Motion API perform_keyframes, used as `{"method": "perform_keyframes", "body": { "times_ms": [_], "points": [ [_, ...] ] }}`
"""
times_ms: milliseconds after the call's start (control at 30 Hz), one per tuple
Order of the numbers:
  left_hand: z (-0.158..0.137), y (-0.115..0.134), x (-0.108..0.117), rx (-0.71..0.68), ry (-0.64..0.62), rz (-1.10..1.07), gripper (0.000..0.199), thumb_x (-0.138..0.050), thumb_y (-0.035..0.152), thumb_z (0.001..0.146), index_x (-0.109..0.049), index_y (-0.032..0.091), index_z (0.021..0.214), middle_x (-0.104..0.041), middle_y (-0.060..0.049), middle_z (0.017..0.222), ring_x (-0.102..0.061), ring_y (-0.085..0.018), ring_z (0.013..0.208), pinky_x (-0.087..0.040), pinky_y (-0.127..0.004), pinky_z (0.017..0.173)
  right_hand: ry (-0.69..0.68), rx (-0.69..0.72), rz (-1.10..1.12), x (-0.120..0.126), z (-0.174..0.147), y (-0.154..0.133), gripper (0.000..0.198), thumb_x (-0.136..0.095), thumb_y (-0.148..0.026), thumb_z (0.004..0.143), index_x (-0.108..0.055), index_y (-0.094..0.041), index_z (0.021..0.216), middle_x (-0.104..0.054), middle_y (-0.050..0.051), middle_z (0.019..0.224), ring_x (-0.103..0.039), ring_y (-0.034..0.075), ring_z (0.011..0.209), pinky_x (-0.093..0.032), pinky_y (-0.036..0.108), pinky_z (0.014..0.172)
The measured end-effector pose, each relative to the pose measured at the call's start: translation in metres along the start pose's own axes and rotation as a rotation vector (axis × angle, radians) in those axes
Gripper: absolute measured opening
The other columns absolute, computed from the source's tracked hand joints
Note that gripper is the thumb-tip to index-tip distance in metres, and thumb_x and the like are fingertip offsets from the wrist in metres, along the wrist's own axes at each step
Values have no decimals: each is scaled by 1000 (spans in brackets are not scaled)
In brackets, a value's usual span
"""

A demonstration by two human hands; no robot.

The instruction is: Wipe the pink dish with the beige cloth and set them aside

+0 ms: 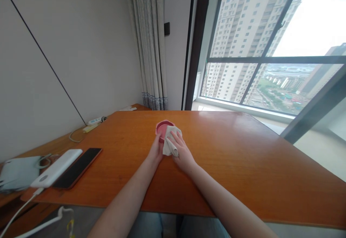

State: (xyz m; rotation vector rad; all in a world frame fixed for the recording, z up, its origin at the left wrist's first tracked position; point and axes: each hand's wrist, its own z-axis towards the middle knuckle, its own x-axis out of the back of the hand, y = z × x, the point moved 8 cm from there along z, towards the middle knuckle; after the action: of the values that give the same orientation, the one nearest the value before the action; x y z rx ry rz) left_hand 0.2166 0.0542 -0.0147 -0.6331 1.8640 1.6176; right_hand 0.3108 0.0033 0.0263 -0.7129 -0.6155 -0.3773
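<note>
Over the middle of the wooden table, my left hand grips a pink, shallow round dish by its near left edge. The dish has a wavy rim, and its inside faces me. A pale grey-white cloth is bunched in my right hand, whose fingers press it against the right side of the dish. The cloth covers that part of the dish and hangs down between my hands. Some fingertips of my left hand are hidden behind the dish.
On the left lie a black phone and a white power bank with a cable plugged in. A pale pouch and a power strip sit further left. Beyond the table are a curtain and a large window.
</note>
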Motion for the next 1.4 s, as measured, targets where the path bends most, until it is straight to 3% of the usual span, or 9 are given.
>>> {"method": "perform_keyframes", "body": {
  "times_ms": [133,233,333,533,833,1033,1200,1333,1400],
  "points": [
    [-4,1,-10,-9,-61,100,45,-56,42,79,-60,10,109,-68,-13,102,-60,-26,103,-48,-35,89,108,-18,25,4,0,-3,59,-50,-9,74,-44,-23,131,-23,8,150,-6,31,140,-25,57,108],
    [-10,-1,-28,-24,-211,55,56,-45,55,83,-55,13,120,-62,-12,118,-54,-26,113,-43,-38,95,315,-52,90,24,-2,3,43,-53,-12,74,-53,-23,116,-35,10,143,-16,31,139,-23,58,108],
    [-15,-5,-34,23,-256,8,63,-37,63,83,-53,17,124,-58,-11,125,-51,-26,117,-42,-39,95,464,-89,141,45,-6,9,34,-48,-12,77,-53,-23,109,-44,10,134,-28,28,134,-25,55,108],
    [-26,-18,-44,197,-373,-6,59,-41,58,85,-50,19,128,-56,-11,128,-52,-26,116,-44,-39,93,407,-114,178,67,-2,23,34,-50,-15,76,-55,-23,109,-56,9,119,-43,26,124,-33,45,105],
    [-19,-24,-28,234,-228,86,44,-55,43,82,-57,20,119,-60,-8,122,-54,-26,113,-49,-37,86,290,-172,342,67,4,42,34,-48,-16,74,-60,-23,105,-64,5,111,-57,24,108,-44,41,95],
    [-5,-10,-13,74,-98,-16,41,-57,37,83,-57,16,118,-61,-10,119,-58,-22,106,-51,-32,83,338,-221,344,44,-1,30,39,-51,-20,78,-57,-22,117,-39,8,141,-44,25,125,-35,40,105],
    [-6,-7,-20,26,-188,-71,45,-60,27,82,-50,19,126,-58,-10,124,-58,-21,106,-50,-33,85,388,-350,416,26,-8,30,35,-52,-29,80,-60,-22,113,-15,5,152,-36,26,131,-33,37,106],
    [-16,-11,-38,47,-331,-56,50,-62,18,79,-48,20,127,-53,-10,131,-52,-23,117,-43,-37,98,483,-442,476,39,-12,48,54,-51,-32,79,-43,-21,132,-38,10,141,-42,25,126,-33,43,105],
    [-20,-11,-43,63,-367,-59,47,-62,21,81,-50,18,126,-52,-10,132,-48,-23,121,-38,-37,103,498,-437,473,49,-11,57,52,-51,-30,78,-46,-21,129,-48,10,133,-44,25,124,-32,44,106]
  ]
}}
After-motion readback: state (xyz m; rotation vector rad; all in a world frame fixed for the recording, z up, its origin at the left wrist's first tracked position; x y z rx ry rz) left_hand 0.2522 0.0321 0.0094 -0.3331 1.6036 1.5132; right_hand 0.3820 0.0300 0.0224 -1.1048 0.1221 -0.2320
